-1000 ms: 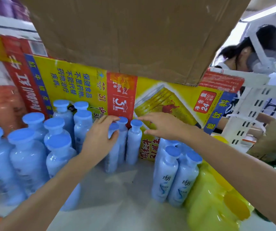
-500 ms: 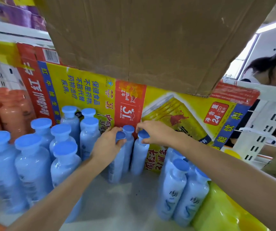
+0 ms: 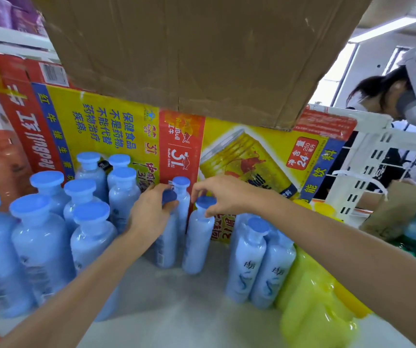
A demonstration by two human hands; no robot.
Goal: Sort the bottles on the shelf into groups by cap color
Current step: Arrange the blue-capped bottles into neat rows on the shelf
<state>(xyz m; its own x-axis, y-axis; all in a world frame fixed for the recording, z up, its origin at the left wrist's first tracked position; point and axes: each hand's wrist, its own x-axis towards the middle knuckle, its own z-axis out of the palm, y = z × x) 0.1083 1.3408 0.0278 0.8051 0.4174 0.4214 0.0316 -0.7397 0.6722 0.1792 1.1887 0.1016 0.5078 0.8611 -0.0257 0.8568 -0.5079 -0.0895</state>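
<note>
At the centre, left hand [image 3: 149, 212]: curled around the neck of a slim bottle [image 3: 166, 247], thumb beside its blue cap.
Right hand [image 3: 220, 197]: pinches the blue cap of the neighbour bottle [image 3: 198, 242].
Both bottles: upright on the shelf [image 3: 176, 310], just beside each other, before the yellow carton [image 3: 116, 136].
Left of frame: large blue-capped bottles [image 3: 41, 234], grouped.
Lower right: yellow bottles [image 3: 310, 297].

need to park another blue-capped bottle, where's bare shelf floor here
The white shelf floor is bare in the front middle, between the large pale-blue bottles on the left and the slim dark-capped pair beside the yellow bottles on the right. The back is crowded: left hand and right hand grip slim bottles there.
</note>
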